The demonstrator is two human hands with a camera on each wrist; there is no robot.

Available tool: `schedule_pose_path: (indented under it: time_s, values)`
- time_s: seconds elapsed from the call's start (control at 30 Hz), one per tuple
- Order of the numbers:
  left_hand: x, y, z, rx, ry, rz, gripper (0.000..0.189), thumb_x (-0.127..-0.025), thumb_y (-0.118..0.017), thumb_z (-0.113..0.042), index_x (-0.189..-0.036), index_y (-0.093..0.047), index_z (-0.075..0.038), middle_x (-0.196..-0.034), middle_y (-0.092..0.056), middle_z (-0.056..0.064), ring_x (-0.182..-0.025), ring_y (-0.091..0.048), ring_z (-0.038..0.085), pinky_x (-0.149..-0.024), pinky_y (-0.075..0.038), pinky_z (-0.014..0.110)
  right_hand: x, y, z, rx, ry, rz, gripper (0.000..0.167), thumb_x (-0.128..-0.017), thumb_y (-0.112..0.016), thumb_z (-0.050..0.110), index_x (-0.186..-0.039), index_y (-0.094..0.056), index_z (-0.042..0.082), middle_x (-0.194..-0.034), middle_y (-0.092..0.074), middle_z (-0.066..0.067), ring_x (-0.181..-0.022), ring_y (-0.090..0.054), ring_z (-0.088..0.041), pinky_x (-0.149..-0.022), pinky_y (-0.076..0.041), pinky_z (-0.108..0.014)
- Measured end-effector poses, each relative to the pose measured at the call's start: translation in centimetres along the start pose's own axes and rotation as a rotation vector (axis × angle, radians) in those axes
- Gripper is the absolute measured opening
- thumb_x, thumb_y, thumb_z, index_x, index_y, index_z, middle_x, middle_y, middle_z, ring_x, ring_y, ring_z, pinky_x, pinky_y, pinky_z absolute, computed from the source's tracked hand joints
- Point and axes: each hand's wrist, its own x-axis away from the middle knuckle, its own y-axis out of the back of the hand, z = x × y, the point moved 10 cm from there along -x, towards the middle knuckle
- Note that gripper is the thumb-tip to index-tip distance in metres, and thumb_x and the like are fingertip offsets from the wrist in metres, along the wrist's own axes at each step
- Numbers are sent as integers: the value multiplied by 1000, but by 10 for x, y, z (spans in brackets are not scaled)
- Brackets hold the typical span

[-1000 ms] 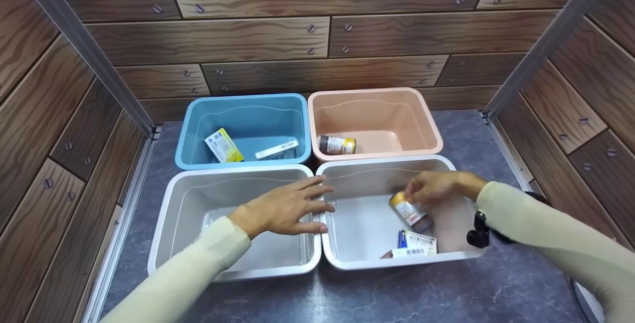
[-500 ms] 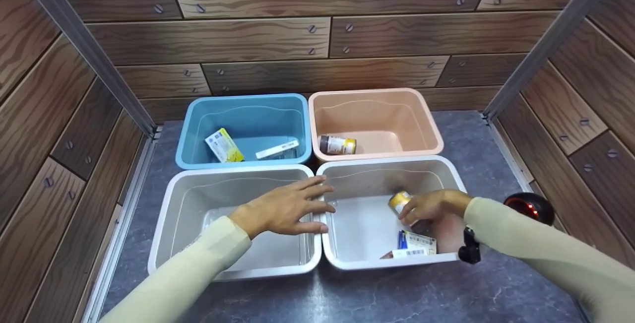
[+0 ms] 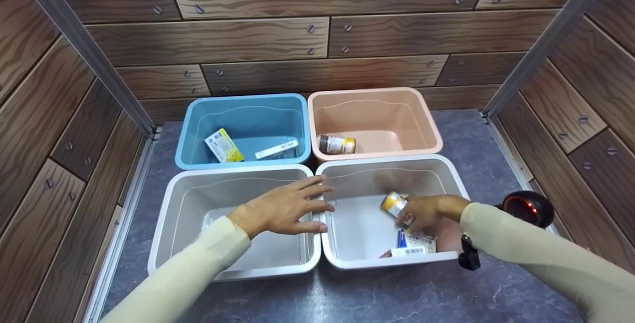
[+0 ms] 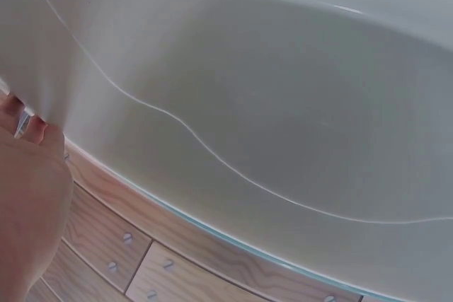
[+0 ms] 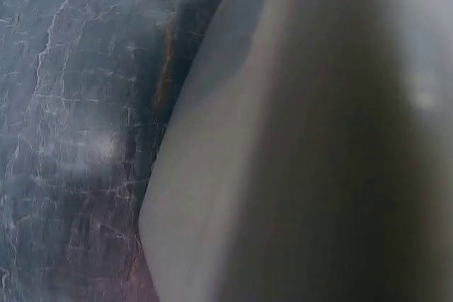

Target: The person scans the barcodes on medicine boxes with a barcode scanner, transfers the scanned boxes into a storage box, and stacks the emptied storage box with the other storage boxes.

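Inside one grey bin [image 3: 354,231], the right hand [image 3: 422,212] grips one bottle [image 3: 393,203].

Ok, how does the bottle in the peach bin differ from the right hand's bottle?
The peach-bin bottle lies untouched, while the right hand grips the other bottle. The peach-bin bottle lies nearly crosswise, both ends visible; the other bottle slants, partly hidden. Both show yellow and white.
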Motion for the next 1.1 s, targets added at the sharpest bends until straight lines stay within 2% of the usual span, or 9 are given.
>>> schedule_pose_path:
  time_s: [0.17, 0.27, 0.37, 0.47, 0.53, 0.73, 0.83, 0.97, 1.1]
  values:
    - [0, 1, 1, -2, 12, 15, 63, -110, -43, -69, -158, -59, -31, -179, -35, 2, -171, -17, 30, -137, -28, 47, 5, 6, -1, -164, -3, -36, 29, -93, -75, -1, -122, -70, 0, -121, -75, -23, -110, -72, -30, -92, -60, -30]
    - [-1, 0, 1, 4, 12, 19, 64, -110, -42, -69, -159, -59, -31, -179, -34, 2, -171, -16, 30, -137, -28, 47, 14, 14, 4, -248, 14, -22, 23, -97, -71, -1, -118, -63, 3, -113, -72, -19, -92, -67, -19, -74, -54, -21]
    - [-1, -2, 1, 11, 13, 17, 64, -110, -42, -69, -159, -59, -30, -179, -34, 2, -171, -16, 29, -136, -28, 48, 26, 24, 7, -314, -14, -18, 39, -101, -65, 4, -139, -60, 8, -115, -65, -18, -83, -61, -15, -68, -52, -23]
    - [0, -1, 1, 12, 10, 13, 64, -110, -43, -69, -159, -58, -31, -179, -34, 2, -171, -16, 29, -137, -28, 48, 40, 34, 7, -408, -75, -49, 62, -103, -62, 11, -163, -45, 17, -122, -62, -17, -84, -62, -17, -69, -56, -29]
    - [0, -1, 1, 10, 8, 9, 63, -110, -43, -68, -159, -58, -31, -179, -34, 2, -171, -16, 29, -136, -28, 47, 48, 43, 7, -476, -63, -111, 67, -104, -62, 13, -167, -40, 17, -125, -62, -21, -89, -64, -20, -73, -59, -31]
    - [-1, 0, -1, 8, -1, -1, 63, -111, -43, -68, -158, -59, -30, -179, -35, 3, -171, -18, 30, -136, -28, 46, 70, 57, -3, -713, 43, -337, 52, -106, -67, 12, -156, -54, 4, -135, -62, -26, -109, -69, -26, -91, -67, -37]
    - [-1, 0, -1, 8, 0, 3, 63, -111, -43, -68, -159, -58, -30, -179, -35, 3, -171, -17, 30, -137, -28, 47, 81, 58, -10, -801, 71, -447, 52, -105, -71, 12, -155, -56, 2, -136, -62, -26, -111, -72, -29, -96, -67, -41]
    - [-1, -1, 0, 7, 10, 9, 64, -110, -42, -69, -160, -57, -31, -179, -34, 2, -171, -17, 29, -137, -28, 47, 97, 59, -18, -848, 58, -589, 49, -107, -70, 14, -153, -58, 1, -135, -64, -19, -110, -75, -29, -95, -67, -41]
    - [1, -3, 1, 11, 12, 9, 64, -110, -42, -69, -160, -57, -31, -180, -33, 2, -171, -16, 30, -137, -28, 47, 113, 59, -22, -910, 25, -696, 56, -105, -72, 11, -156, -52, -4, -128, -69, -13, -108, -77, -23, -95, -67, -37]
